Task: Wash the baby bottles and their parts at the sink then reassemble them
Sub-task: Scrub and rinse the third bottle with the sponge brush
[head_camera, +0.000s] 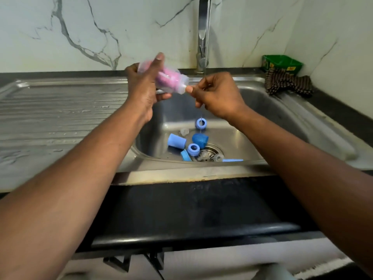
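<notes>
Head view | left hand [144, 87] grip wraps clear bottle [161, 80] above sink [282, 118] | right hand [214, 96] grip pinches brush stem at its mouth | likely light, wet, slippery; hold mid-body | blue parts [176, 141] lie in basin

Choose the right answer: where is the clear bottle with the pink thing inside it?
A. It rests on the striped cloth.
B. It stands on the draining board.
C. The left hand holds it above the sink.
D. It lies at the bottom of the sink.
C: the left hand grips the clear bottle in the air over the sink, while the right hand pinches at its mouth.
</notes>
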Demonstrator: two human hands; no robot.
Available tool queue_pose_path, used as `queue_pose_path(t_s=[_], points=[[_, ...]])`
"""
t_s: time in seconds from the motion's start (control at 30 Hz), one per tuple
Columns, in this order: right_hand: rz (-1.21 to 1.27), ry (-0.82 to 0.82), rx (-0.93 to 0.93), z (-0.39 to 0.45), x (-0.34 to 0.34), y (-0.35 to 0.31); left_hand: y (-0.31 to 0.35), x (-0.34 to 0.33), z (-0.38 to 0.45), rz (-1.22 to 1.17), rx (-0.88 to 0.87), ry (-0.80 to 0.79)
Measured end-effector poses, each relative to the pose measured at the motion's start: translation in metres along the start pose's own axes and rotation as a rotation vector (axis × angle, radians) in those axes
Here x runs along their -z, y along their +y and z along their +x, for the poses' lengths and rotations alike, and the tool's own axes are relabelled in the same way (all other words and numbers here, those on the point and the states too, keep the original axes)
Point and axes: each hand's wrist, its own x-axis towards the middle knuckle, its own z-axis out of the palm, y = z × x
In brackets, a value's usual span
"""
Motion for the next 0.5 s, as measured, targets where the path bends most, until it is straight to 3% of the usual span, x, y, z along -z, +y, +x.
queue_pose_path(t_s=[0.17, 0.33, 0.4, 0.5], points=[[-0.079, -0.015, 0.087, 0.011, 0.001, 0.012, 0.006, 0.009, 0.010, 0.000, -0.038, 0.188], [0.038, 0.079, 0.029, 0.010, -0.003, 0.013, -0.008, -0.004, 0.011, 0.071, -0.001, -0.177], [0.052, 0.014, 0.026, 0.009, 0.000, 0.019, -0.009, 0.004, 0.016, 0.074, -0.035, -0.091], [-0.008, -0.056, 0.020, 0.014, 0.020, 0.027, 0.001, 0.031, 0.028, -0.042, -0.060, 0.267]])
